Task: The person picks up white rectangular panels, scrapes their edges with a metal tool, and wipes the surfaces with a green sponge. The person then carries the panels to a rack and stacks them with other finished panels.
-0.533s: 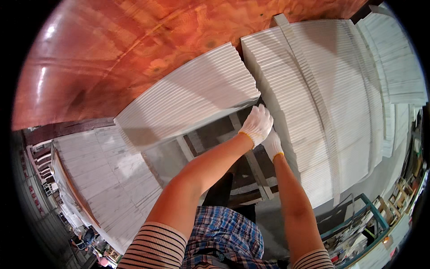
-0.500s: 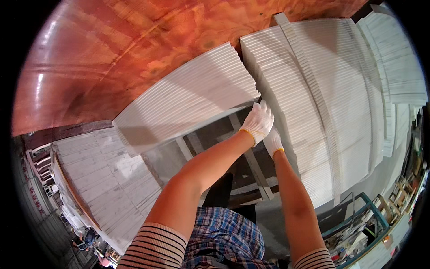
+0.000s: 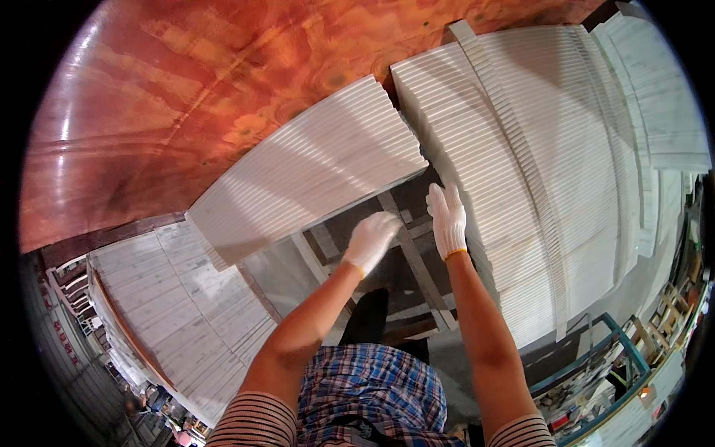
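Note:
Both my hands wear white knit gloves with yellow cuffs. My left hand (image 3: 372, 242) hovers over the dark gap, apart from the stacks; motion smears its fingers. Beside the near end of the right stack of white slats (image 3: 514, 216), my right hand (image 3: 448, 222) has its fingers stretched out and nothing in it. The left stack of thin white slats (image 3: 313, 167) stands just beyond my hands, its slats packed tightly in rows. A narrow pale strip (image 3: 514, 134) lies across the right stack. Below my hands is a frame of bars (image 3: 421, 268).
A large orange-red board (image 3: 208, 97) rises behind the stacks. To the left is a table of white slabs (image 3: 179, 276). A teal metal frame (image 3: 633, 354) with loose scraps stands at the lower right. More white slabs (image 3: 659, 112) stand at the far right.
My hands were close together at the left stack's right corner. The left hand has drawn back to the left and toward me; the right hand has moved slightly forward, its fingers now visible and stretched.

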Available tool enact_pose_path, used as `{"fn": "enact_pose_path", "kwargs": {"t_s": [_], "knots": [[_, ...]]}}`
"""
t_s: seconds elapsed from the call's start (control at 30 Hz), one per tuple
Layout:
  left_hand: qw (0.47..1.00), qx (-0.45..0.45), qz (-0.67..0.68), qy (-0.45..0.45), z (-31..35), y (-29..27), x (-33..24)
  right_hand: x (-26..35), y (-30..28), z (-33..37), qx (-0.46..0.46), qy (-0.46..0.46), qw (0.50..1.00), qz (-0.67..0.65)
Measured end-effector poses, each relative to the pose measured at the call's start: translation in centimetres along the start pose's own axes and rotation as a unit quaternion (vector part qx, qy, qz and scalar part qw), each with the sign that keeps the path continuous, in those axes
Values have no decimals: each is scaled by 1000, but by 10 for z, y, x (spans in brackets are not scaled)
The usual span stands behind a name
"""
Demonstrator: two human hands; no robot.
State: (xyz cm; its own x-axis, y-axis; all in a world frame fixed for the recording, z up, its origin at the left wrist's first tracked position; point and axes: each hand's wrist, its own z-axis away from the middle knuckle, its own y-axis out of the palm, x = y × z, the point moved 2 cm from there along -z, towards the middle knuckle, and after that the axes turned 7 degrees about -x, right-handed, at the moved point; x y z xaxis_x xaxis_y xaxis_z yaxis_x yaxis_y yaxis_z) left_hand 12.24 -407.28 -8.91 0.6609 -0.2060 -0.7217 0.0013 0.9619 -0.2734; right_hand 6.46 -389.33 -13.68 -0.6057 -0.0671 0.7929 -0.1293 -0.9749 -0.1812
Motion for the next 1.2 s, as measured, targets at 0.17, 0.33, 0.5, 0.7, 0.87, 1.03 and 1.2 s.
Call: {"fn": "enact_pose_path", "kwargs": {"t_s": [0.17, 0.33, 0.5, 0.7, 0.87, 1.03, 1.2], "knots": [[944, -128, 208, -222, 15, -57, 46, 60, 20, 6, 59, -51, 995, 64], [923, -168, 271, -215, 17, -88, 58, 61, 27, 2, 66, -80, 987, 124], [903, -158, 334, -219, 21, -89, 45, 62, 25, 4, 40, -85, 992, 86], [823, -187, 460, -275, 32, -73, 70, 31, 10, 20, 28, -56, 996, 66], [772, -220, 553, -224, 43, -79, 122, 27, 11, 53, -7, 58, 996, -64], [692, -294, 633, -184, 58, -83, 127, 10, 12, 61, 38, 180, 971, -153], [796, -281, 491, -216, 89, -115, 191, -10, 16, 68, 22, 262, 956, -127]]}}
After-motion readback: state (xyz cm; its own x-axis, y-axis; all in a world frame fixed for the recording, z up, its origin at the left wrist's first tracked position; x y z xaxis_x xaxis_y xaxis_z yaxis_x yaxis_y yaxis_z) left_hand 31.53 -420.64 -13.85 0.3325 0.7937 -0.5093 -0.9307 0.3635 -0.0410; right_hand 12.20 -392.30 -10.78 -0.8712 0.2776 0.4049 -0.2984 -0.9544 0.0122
